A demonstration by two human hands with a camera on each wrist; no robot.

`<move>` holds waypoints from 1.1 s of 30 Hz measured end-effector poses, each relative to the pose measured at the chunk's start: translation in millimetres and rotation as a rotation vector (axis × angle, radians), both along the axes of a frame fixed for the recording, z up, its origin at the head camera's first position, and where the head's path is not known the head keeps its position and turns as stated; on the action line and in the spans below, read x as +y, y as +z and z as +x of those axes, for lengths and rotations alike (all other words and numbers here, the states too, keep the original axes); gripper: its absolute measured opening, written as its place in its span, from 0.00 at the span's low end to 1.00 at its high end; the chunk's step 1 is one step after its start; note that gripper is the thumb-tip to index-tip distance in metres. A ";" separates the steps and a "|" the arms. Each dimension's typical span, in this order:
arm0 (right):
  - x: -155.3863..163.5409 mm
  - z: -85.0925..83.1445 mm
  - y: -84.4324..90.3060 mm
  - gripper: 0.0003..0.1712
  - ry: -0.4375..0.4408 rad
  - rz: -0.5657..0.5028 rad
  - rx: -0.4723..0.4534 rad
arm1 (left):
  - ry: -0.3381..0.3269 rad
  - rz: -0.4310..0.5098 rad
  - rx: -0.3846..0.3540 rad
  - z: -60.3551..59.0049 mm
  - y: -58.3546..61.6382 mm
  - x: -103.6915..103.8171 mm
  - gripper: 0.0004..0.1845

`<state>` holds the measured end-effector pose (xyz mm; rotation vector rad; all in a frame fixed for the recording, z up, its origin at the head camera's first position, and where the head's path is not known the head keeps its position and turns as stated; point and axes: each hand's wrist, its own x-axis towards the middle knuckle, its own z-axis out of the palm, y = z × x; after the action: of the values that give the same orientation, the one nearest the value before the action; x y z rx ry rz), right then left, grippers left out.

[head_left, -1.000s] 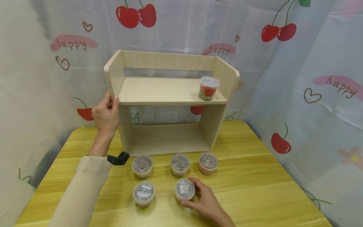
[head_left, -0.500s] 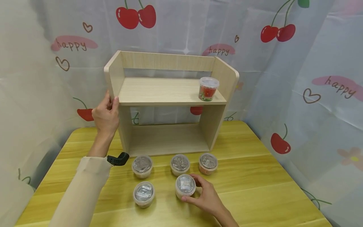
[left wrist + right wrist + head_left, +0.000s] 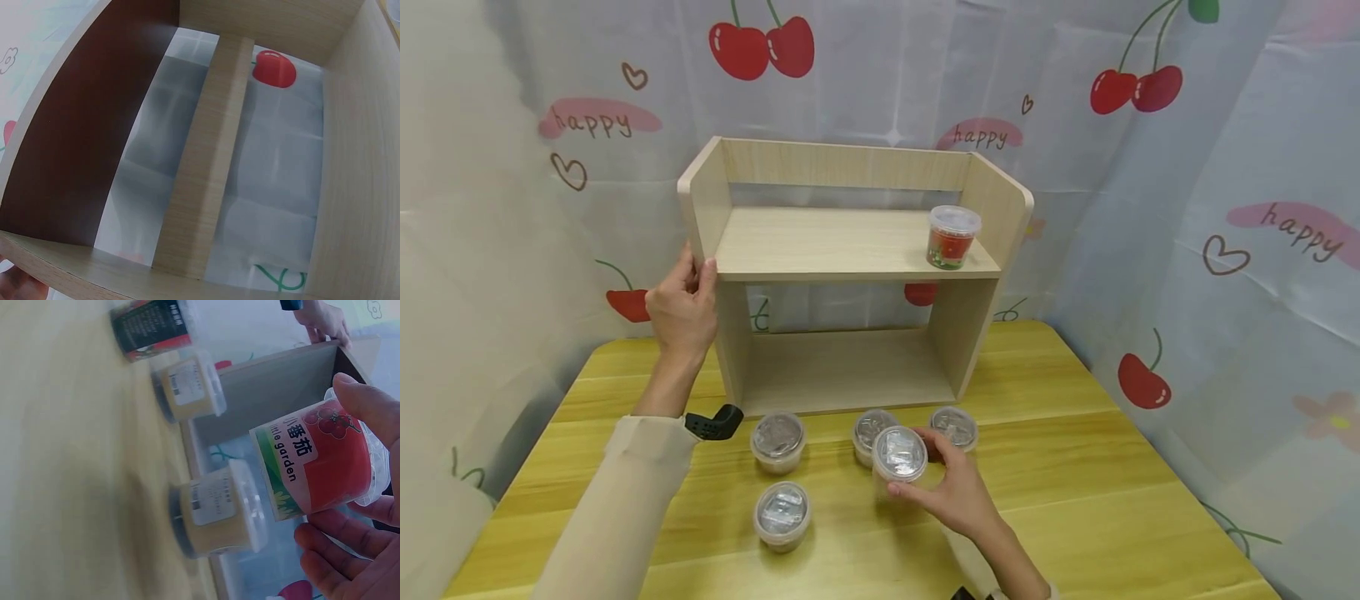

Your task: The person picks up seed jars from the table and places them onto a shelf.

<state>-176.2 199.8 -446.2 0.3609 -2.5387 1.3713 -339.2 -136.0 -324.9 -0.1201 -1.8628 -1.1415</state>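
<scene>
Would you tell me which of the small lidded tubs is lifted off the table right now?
The tub that the right hand grips, in front of the shelf unit. Four others sit on the table, and one stands on the upper shelf.

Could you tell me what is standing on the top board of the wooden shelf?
On the shelf stands one lidded plastic tub with a red label, at the right end by the side panel. The rest of that board shows bare. The tub's contents are hidden by the label.
</scene>
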 end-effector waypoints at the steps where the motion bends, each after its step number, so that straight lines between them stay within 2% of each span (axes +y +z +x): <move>1: 0.2 -2.3 2.7 0.43 -0.003 -0.006 0.006 | 0.001 0.005 0.005 0.1 0.3 0.2 0.19; 6: 1.4 -10.7 17.4 0.41 0.001 -0.053 0.030 | 0.000 0.003 -0.001 0.9 1.3 1.5 0.19; 10: 2.5 -15.8 25.5 0.40 -0.006 -0.015 0.116 | -0.004 -0.006 -0.031 1.6 0.3 3.5 0.20; 13: 1.3 -19.9 31.8 0.39 -0.021 0.006 0.153 | -0.014 -0.004 -0.019 1.0 -0.3 5.2 0.20; 18: -2.6 -27.4 41.5 0.39 -0.027 -0.017 0.160 | -0.015 0.015 0.024 -0.9 -0.3 5.5 0.19; 24: -4.3 -34.7 50.4 0.38 -0.054 -0.009 0.176 | -0.010 0.008 -0.002 -0.3 -3.4 4.8 0.20; 33: -10.5 -54.4 70.4 0.37 -0.079 -0.057 0.207 | -0.003 0.032 0.023 0.3 -1.0 2.0 0.21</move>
<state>-230.6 189.2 -375.8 0.3674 -2.3170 1.3021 -338.8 -134.0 -325.9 -0.1171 -1.8240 -1.1670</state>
